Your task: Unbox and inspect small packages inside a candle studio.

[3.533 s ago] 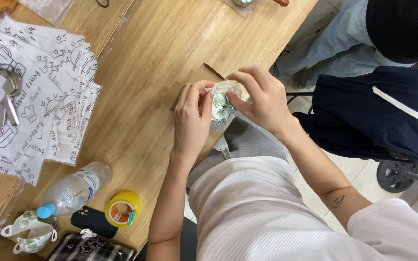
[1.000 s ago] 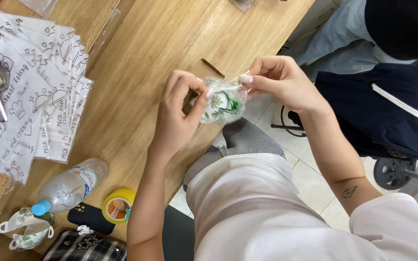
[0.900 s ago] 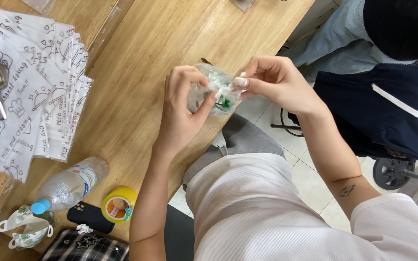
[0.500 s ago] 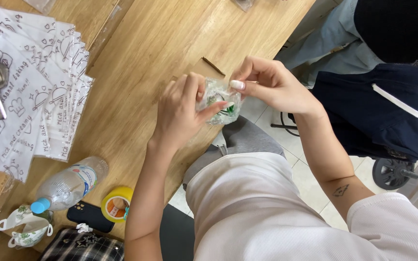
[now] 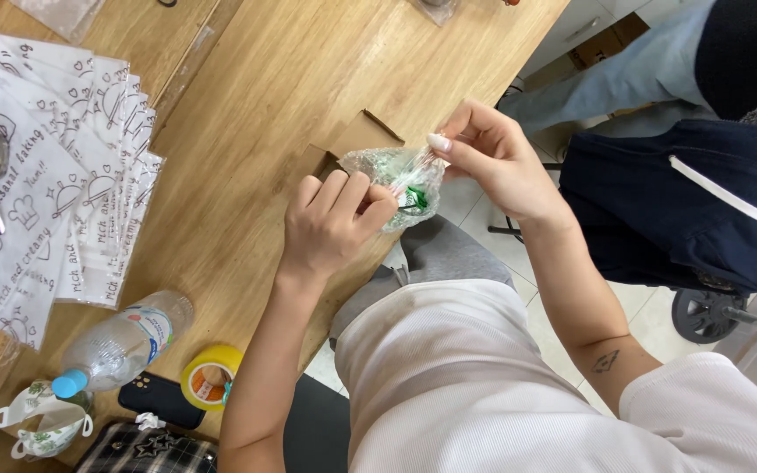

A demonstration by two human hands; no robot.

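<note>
Here, your left hand [image 5: 330, 223] grips clear plastic-wrapped bundle [image 5: 396, 184] at near table edge [image 5: 291, 79]; your right hand [image 5: 492, 158] pinches wrap's top from right. Printed bags [image 5: 54, 175] far left; water bottle [image 5: 120, 342], tape roll [image 5: 208, 377] near left.

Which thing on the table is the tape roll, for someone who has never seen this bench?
Start at the wooden table and go to its near edge, left of the person's left forearm. The tape roll lies between a clear plastic bottle and a black phone; it is the only round yellow ring there.
</note>
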